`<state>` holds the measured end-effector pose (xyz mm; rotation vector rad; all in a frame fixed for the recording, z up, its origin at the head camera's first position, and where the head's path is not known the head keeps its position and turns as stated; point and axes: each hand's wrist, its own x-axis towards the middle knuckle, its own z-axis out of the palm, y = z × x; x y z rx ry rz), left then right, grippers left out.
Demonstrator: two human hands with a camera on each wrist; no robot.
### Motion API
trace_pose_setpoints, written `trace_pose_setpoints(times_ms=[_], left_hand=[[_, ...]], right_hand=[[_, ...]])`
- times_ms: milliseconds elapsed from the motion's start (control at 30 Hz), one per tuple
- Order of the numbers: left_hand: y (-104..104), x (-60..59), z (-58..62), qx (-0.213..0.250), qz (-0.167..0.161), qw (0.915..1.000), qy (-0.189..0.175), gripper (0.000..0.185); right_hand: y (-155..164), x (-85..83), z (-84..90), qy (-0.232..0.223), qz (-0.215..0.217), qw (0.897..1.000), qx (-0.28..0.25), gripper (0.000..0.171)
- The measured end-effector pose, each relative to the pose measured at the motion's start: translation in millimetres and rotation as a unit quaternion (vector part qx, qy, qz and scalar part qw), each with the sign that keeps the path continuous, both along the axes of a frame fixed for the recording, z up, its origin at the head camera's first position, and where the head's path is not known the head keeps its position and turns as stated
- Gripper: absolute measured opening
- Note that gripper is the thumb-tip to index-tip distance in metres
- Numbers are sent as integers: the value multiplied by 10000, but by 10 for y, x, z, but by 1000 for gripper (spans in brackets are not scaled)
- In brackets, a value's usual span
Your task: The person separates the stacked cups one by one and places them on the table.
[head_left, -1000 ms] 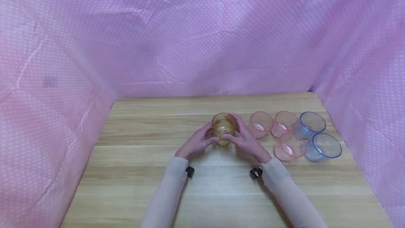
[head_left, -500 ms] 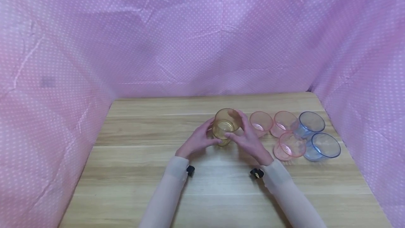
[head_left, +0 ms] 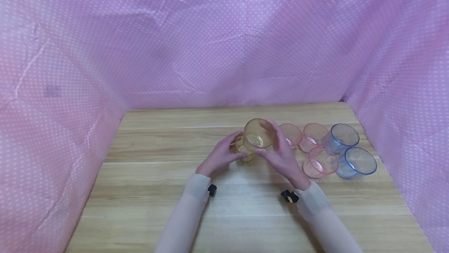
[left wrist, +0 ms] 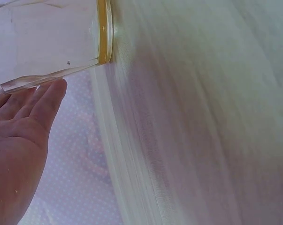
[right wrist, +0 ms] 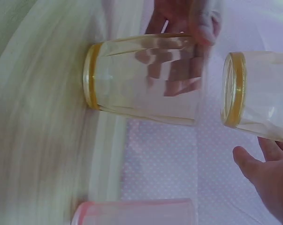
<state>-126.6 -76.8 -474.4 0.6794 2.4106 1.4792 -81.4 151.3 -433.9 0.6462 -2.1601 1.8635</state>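
Observation:
Two clear amber glasses are at mid-table in the head view. The lower amber glass (head_left: 247,158) stands upright on the wood, and my left hand (head_left: 220,154) grips it near the rim from the left. Above it and slightly right, my right hand (head_left: 283,159) holds the other amber glass (head_left: 253,133) raised, thumb in front and fingers behind. A gap separates the lifted glass (right wrist: 265,96) from the rim of the standing glass (right wrist: 122,79) in the right wrist view. The left wrist view shows the standing glass (left wrist: 52,42) against the left fingers (left wrist: 49,103).
Right of my right hand stand three pink glasses, including a front one (head_left: 320,162), and two blue ones, the nearer blue glass (head_left: 357,163) close to the right edge. Pink dotted cloth (head_left: 224,50) hangs behind and beside the wooden table (head_left: 147,190).
The right hand has raised its amber glass out of the other and moved it right, uncovering the lower glass. The left hand has stayed almost in place.

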Motion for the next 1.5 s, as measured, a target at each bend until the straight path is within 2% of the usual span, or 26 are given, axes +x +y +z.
trace_pose_setpoints(times_ms=[233, 400, 833, 1133, 1500], left_hand=[[-1, 4, -2, -22, 41, 9999, -113, 82], [1, 8, 1, -86, 37, 9999, -143, 81], [-2, -4, -3, -60, -8, 9999, -118, 82], [-6, 1, -14, -63, 22, 9999, -144, 80], [-6, -8, -39, -107, 32, 9999, -125, 80]], right_hand=[[72, 117, 73, 273, -125, 9995, -95, 99], [148, 211, 91, 308, -319, 9990, 39, 96], [329, 389, 20, 502, -444, 9978, -13, 98], [436, 506, -54, 242, -711, 9970, 161, 96], [513, 623, -157, -377, -910, 9948, 265, 92]])
